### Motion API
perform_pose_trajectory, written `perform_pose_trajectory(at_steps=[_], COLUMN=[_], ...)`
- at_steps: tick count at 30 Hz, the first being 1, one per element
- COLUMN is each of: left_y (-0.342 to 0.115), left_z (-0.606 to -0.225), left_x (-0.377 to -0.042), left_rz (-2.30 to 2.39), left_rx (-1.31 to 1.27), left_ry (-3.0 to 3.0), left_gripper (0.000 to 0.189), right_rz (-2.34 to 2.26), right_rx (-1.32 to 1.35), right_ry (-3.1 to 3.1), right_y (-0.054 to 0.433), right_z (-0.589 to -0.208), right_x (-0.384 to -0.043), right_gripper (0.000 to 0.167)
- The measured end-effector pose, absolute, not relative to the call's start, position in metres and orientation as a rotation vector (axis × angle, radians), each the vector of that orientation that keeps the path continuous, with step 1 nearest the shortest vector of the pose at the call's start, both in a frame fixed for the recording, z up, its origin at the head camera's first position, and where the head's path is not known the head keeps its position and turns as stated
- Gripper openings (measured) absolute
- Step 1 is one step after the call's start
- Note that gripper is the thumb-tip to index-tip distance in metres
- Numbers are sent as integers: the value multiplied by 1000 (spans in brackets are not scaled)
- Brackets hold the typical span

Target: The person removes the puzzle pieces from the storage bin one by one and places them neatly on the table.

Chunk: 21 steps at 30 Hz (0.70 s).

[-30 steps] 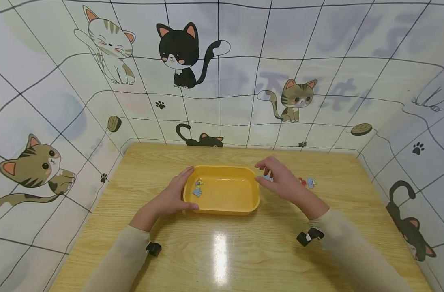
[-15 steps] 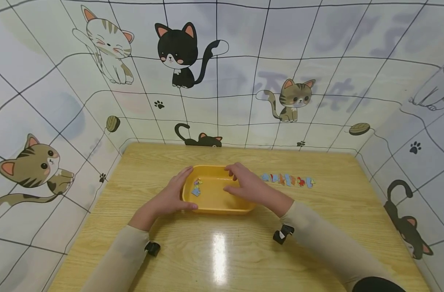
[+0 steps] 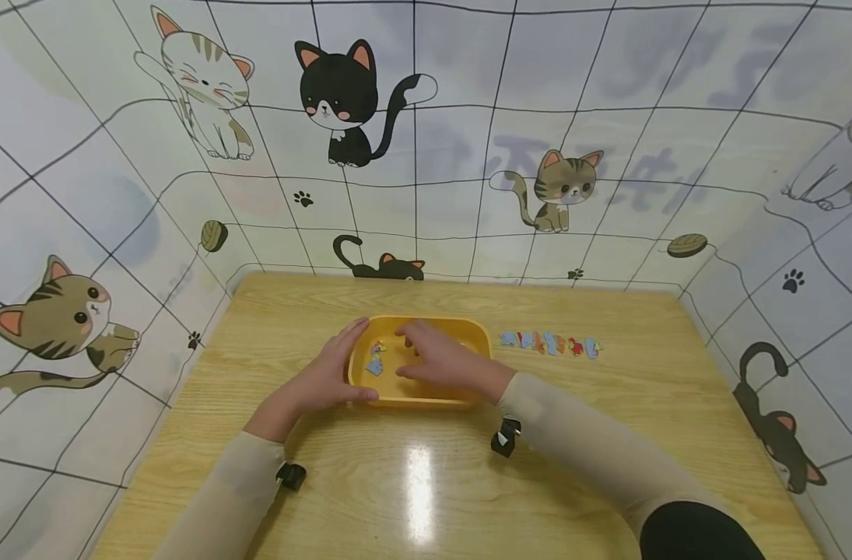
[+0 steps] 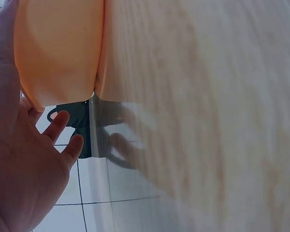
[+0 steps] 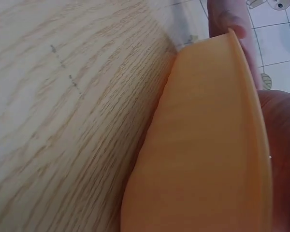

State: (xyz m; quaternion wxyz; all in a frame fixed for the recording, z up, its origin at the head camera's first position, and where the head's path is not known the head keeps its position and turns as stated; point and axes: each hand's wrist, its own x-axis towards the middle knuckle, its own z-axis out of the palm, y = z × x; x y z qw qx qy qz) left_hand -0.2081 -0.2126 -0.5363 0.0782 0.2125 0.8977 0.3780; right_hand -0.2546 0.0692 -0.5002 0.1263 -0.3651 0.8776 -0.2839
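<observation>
In the head view, a shallow yellow tray (image 3: 411, 403) lies on the table. My left hand (image 3: 325, 375) holds its left end, thumb at the near rim and fingers along the far left corner. A few small flat coloured pieces (image 3: 375, 362), blue, purple and yellow, lie inside near that end. My right hand (image 3: 443, 362) hovers over the tray, thumb and forefinger apart, pointing left towards those pieces; nothing shows between them. The left wrist view has the tray's orange-looking wall (image 4: 60, 53) beside my left hand. In the right wrist view the tray's side hides most of my right hand (image 5: 282, 154).
Right of the tray, several small flat pieces (image 3: 550, 344), blue, red and orange, form a row on the wooden table (image 3: 369, 482). A cloth wall (image 3: 454, 155) printed with cats stands behind and at both sides. A green clip (image 4: 79, 118) shows at the table edge.
My right hand has moved left from beside the row of pieces to over the tray, uncovering the row. The left hand stays on the tray's left end.
</observation>
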Motion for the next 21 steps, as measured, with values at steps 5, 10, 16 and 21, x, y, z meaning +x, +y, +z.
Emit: perform_pose_trajectory(at_steps=[5, 10, 16, 21], left_y=[-213, -214, -216, -215], left_z=[-534, -535, -538, -536], left_x=[-208, -209, -210, -209], left_rz=[1120, 1126, 1135, 1128], left_rx=[653, 640, 639, 652], left_ry=[2695, 2683, 2677, 2681], left_gripper=[135, 135, 136, 135], right_rz=[-783, -728, -652, -622], right_rx=[-1037, -1039, -1060, -1090], right_ry=[2538, 2519, 2535, 2536], right_y=[57, 45, 35, 29], right_z=[-505, -516, -522, -525], right_x=[-260, -268, -273, -280], right_gripper=[76, 82, 78, 70])
